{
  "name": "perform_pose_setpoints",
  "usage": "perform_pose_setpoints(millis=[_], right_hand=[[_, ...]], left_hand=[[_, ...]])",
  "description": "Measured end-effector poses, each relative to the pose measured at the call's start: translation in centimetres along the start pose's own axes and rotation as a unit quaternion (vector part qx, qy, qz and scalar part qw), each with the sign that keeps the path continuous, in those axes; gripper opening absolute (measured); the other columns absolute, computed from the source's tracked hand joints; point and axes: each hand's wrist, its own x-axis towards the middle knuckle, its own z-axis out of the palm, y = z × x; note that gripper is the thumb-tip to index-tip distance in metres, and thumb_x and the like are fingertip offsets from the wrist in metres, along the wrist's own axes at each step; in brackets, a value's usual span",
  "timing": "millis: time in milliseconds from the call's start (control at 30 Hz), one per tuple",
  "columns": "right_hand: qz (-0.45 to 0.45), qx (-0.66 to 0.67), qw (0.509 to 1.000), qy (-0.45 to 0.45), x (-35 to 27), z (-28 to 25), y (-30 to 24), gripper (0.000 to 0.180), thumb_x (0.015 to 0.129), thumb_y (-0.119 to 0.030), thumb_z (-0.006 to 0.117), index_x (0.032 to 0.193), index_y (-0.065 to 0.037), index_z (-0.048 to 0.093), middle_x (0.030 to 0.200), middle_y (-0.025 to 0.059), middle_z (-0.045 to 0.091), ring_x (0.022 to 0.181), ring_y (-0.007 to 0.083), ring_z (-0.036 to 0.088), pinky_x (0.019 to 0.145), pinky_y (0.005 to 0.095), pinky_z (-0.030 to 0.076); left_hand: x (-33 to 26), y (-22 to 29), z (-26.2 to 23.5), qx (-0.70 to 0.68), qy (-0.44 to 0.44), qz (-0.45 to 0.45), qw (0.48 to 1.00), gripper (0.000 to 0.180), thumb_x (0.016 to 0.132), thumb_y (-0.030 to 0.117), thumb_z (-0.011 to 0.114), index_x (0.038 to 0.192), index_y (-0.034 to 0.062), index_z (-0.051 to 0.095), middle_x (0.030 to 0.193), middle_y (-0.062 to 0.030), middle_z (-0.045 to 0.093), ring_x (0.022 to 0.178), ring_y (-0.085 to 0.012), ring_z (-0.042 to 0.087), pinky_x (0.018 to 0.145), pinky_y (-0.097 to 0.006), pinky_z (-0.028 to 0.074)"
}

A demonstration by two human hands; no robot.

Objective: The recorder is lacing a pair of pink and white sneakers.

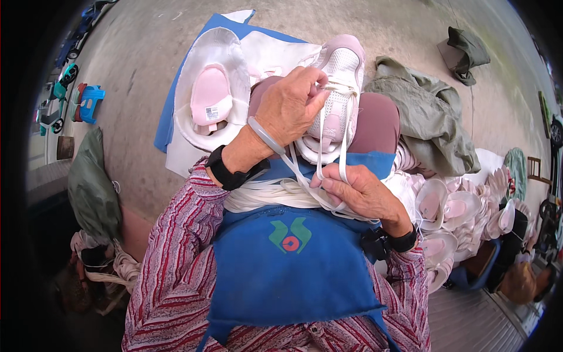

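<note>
A pale pink and white mesh sneaker upper (339, 64) rests on my lap, toe pointing away from me. White laces (321, 141) run across its eyelets and trail down toward me. My left hand (290, 105) pinches a lace at the eyelets, thumb and forefinger together. My right hand (360, 190) is closed around the lace strands below the shoe's collar. A bundle of white laces (264, 195) lies across my blue apron (287, 276). Left of the sneaker is another upper (212, 50), its pink underside with a small label facing up.
Blue and white cloth (167, 132) lies under the pieces. Grey-green fabric (425, 114) is heaped on the right, with many pink uppers (457, 208) piled below it. A dark green sack (94, 185) stands at left, and a blue stool (91, 104) is farther off.
</note>
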Motion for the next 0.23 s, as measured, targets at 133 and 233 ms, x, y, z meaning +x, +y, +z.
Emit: perform_pose_setpoints(millis=[133,233], right_hand=[[0.004,0.011,1.0,0.01,-0.16,-0.14,0.96,0.023,0.098,-0.021,0.047,0.104,-0.004,0.062,0.062,0.0027,0.047,0.059,0.0132,0.047,0.057,0.028,0.041],[-0.002,-0.001,1.0,0.011,-0.11,-0.24,1.09,0.024,0.098,-0.023,0.048,0.104,-0.005,0.062,0.062,0.0022,0.046,0.058,0.0133,0.046,0.057,0.0285,0.041]], left_hand=[[0.51,-0.74,1.09,0.012,0.019,0.043,0.999,0.018,0.082,0.008,0.066,0.098,0.0025,0.059,0.081,-0.0098,0.058,0.067,-0.0182,0.06,0.06,-0.029,0.049],[0.7,-0.77,1.21,0.03,0.017,0.023,0.999,0.017,0.083,0.009,0.065,0.099,0.0037,0.06,0.086,-0.0108,0.06,0.069,-0.0187,0.062,0.061,-0.03,0.05]])
